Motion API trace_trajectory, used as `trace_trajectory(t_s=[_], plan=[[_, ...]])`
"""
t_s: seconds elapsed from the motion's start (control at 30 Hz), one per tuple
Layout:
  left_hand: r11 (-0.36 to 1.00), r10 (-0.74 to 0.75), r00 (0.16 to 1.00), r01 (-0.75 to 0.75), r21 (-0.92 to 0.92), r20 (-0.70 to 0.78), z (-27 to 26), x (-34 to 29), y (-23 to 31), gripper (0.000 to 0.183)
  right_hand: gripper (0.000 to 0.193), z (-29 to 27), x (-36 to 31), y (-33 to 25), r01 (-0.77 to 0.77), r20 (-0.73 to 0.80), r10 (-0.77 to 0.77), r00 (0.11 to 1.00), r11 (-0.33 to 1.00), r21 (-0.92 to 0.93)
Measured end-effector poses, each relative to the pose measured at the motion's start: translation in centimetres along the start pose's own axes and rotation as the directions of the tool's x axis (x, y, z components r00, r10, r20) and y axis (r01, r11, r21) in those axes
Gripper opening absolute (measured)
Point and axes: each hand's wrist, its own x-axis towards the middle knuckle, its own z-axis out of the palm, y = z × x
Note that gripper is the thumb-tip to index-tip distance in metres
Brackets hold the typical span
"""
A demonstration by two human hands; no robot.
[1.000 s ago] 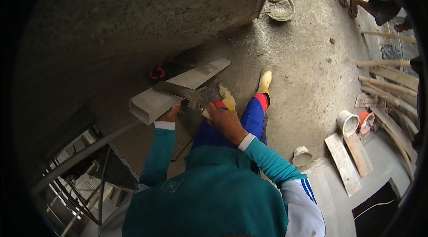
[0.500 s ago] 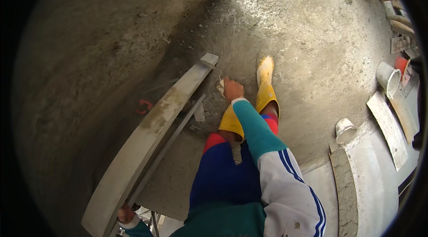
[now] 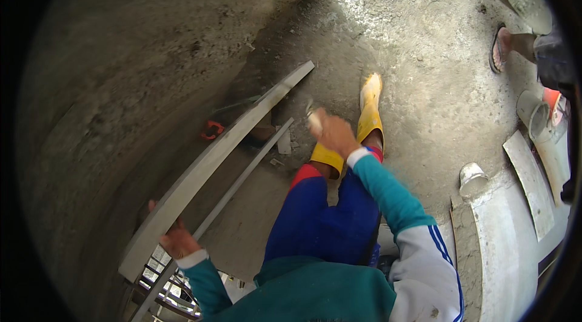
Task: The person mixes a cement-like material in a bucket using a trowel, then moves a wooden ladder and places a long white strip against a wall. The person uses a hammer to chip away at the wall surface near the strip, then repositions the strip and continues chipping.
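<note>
A long grey board (image 3: 209, 155) slants from lower left to upper middle, its narrow edge turned up. My left hand (image 3: 177, 240) grips it near its lower end, with the thumb on the near side and fingertips showing past the far side. In front of my knees, my right hand (image 3: 337, 133) is closed round a small tool with a pale handle (image 3: 315, 120). Motion blur and the fingers hide what kind of tool it is. Beside the board runs a thin grey bar (image 3: 245, 173), which neither hand clearly holds.
A rough plastered wall (image 3: 139, 73) rises at left. An orange-red object (image 3: 212, 130) lies behind the board. At right are a small bucket (image 3: 473, 179), a mortar-covered strip (image 3: 467, 243), a larger bucket (image 3: 533, 114) and a pale panel (image 3: 530, 182). Another person's sandaled foot (image 3: 500, 49) stands at far right.
The board has turned from its broad face to its narrow edge. My left hand has moved up along it. My right hand shifts slightly right with the tool. Another person's foot has come into view.
</note>
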Motion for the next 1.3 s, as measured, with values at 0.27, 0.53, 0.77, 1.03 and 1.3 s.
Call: trace_trajectory(t_s=[0.27, 0.53, 0.77, 1.03, 1.3], plan=[[0.947, 0.267, 0.959, -0.243, 0.211, -0.092, 0.4, 0.8, -0.9, 0.090, 0.044, -5.5, -15.6, -19.5, 0.382, -0.043, -0.380, 0.924, 0.924, 0.025], [0.980, 0.057, 0.991, -0.032, 0.196, -0.122, -6.0, -1.5, -0.8, 0.093, 0.024, -0.2, -10.5, -13.3, 0.272, 0.024, -0.271, 0.962, 0.961, -0.048], [0.971, 0.100, 0.985, -0.065, 0.228, -0.143, -7.8, -1.5, -2.1, 0.100, 0.027, 6.4, 4.1, 4.6, -0.094, 0.005, 0.097, 0.995, 0.978, -0.187], [0.941, 0.114, 0.988, -0.076, 0.330, -0.099, -5.6, 1.1, 0.2, 0.091, 0.036, 9.0, 16.7, 14.2, -0.302, -0.076, 0.294, 0.953, 0.945, -0.123], [0.906, 0.001, 0.913, 0.172, 0.387, -0.409, 2.1, -0.4, -0.9, 0.094, 0.043, 6.0, 17.0, 13.0, -0.455, 0.032, 0.499, 0.866, 0.760, 0.464]])
